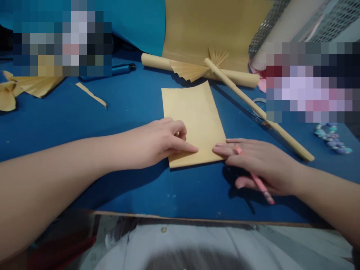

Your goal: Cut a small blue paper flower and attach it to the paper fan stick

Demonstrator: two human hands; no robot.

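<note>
Pressing down on a rectangular sheet of tan paper (pixel 194 120), the person's left hand (pixel 149 144) is lying over its lower left part, holding nothing, with the fingers curled and the index finger (pixel 185 145) stretching flat along the paper. The right hand (pixel 260 163) is resting at the sheet's lower right edge, with its fingertips (pixel 221 149) touching the paper and a pink pencil (pixel 255 176) gripped between its fingers. The two hands are lying just apart, and the sheet is sitting flat on a blue table (pixel 92 125).

Beyond the sheet, a pleated paper fan (pixel 189 70) is resting on a rolled paper tube (pixel 165 63), with a long bamboo stick (pixel 261 110) crossing over the tube. A narrow paper strip (pixel 91 94), a blue pen (pixel 122 67) and folded tan paper pieces (pixel 36 84) are lying towards the left. A string of blue beads (pixel 330 138) is lying on the right. At the top right, a metal mesh holder (pixel 266 32) is standing beside a white cylinder (pixel 278 37); its contents cannot be made out, and blurred patches are hiding the table's far corners.
</note>
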